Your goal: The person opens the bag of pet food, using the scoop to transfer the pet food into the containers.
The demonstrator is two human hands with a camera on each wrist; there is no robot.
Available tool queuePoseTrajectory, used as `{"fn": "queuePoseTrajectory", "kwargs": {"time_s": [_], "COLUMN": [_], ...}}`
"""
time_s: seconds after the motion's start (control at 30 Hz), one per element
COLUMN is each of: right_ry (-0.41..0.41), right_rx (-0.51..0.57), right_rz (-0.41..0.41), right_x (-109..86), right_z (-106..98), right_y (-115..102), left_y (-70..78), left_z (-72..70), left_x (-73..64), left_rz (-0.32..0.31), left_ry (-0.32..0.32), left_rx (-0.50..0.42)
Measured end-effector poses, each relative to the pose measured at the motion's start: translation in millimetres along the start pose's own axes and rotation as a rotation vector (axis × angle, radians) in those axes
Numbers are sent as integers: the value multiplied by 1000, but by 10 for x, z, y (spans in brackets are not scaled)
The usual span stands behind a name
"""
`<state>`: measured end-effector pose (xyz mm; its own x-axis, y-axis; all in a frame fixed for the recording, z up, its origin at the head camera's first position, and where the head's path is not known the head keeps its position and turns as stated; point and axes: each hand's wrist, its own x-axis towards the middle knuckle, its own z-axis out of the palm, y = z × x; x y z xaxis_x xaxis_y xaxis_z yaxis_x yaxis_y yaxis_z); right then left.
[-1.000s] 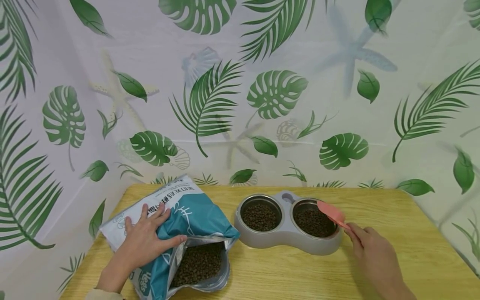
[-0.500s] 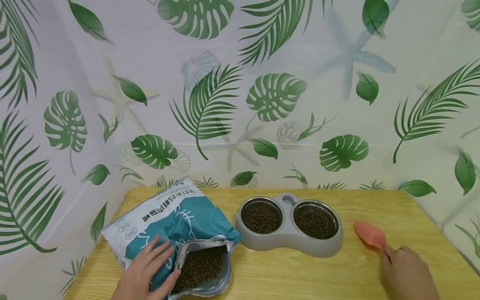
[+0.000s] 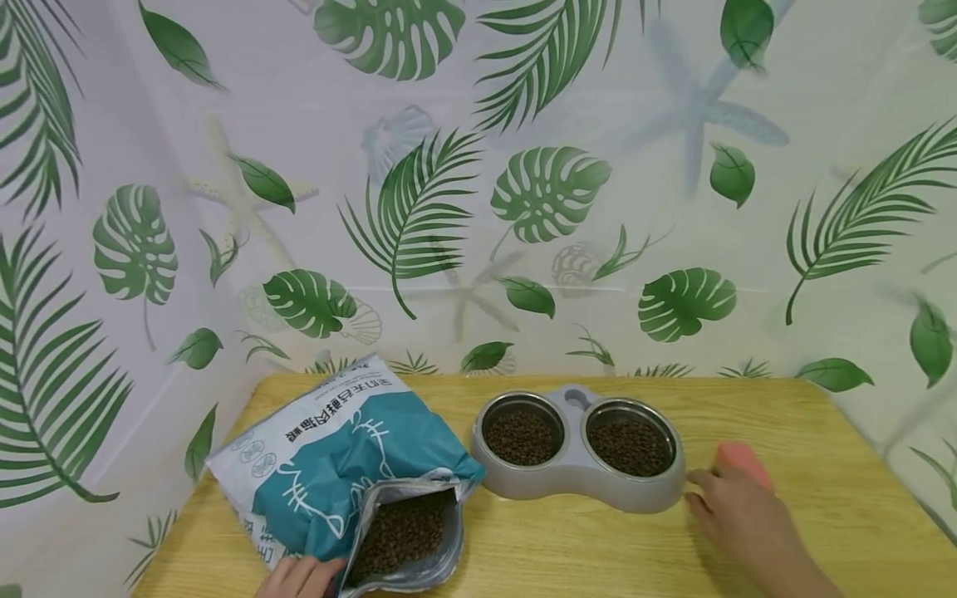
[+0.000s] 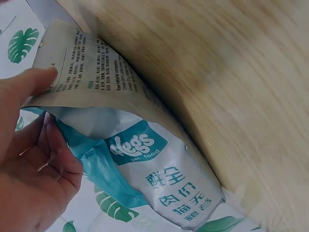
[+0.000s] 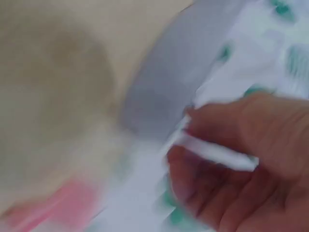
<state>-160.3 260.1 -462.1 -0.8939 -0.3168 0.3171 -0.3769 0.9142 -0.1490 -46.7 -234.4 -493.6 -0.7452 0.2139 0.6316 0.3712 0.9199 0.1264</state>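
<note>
An open teal-and-white pet food bag (image 3: 407, 415) lies on its side, its mouth toward me and brown kibble (image 3: 404, 536) showing inside. My left hand (image 3: 297, 577) grips the bag's near edge; in the left wrist view the thumb is on the printed back panel and the curled fingers are on the other side. My right hand (image 3: 748, 519) reaches beside a grey double bowl (image 3: 571, 480), fingertips right at its right end. A pink scoop (image 3: 750, 467) lies on the table beyond that hand, partly hidden by it and apart from the fingers in the right wrist view.
Both metal bowls in the grey stand hold kibble. The wooden table (image 3: 598, 552) ends at a back edge against a white sheet (image 3: 449, 208) printed with green leaves. The bag's corner lies close to the stand's left end.
The right hand has carried the scoop away from the right bowl, let go of it on the table and moved left toward the stand. The left hand has slid down to the bag's near edge.
</note>
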Motion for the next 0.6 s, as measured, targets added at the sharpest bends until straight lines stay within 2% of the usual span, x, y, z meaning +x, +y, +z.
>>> {"fn": "queuePoseTrajectory", "kwargs": {"time_s": [0.07, 0.1, 0.2, 0.3, 0.43, 0.53, 0.6], "right_ry": [135, 167, 175, 165, 169, 143, 117], "right_rx": [6, 22, 35, -20, -160, -263, -292], "right_rz": [-206, -299, -525, -678, -780, -809, -812], "right_x": [196, 294, 574, 813, 969, 983, 991], "right_z": [64, 104, 228, 374, 523, 552, 526], "right_y": [-410, -617, -1183, -1576, -1830, -1878, -1878], "left_y": [-6, -6, -20, -64, -82, -35, -19], "left_z": [-14, -21, -25, -11, 11, 57, 56], "left_x": [0, -1, 4, 27, 52, 36, 13], "left_rz": [-16, -37, -38, 38, 137, 182, 197], "left_ry": [-38, -59, -72, -27, 53, 126, 147], "left_rx": [-29, -43, -68, -59, -44, -80, -122]}}
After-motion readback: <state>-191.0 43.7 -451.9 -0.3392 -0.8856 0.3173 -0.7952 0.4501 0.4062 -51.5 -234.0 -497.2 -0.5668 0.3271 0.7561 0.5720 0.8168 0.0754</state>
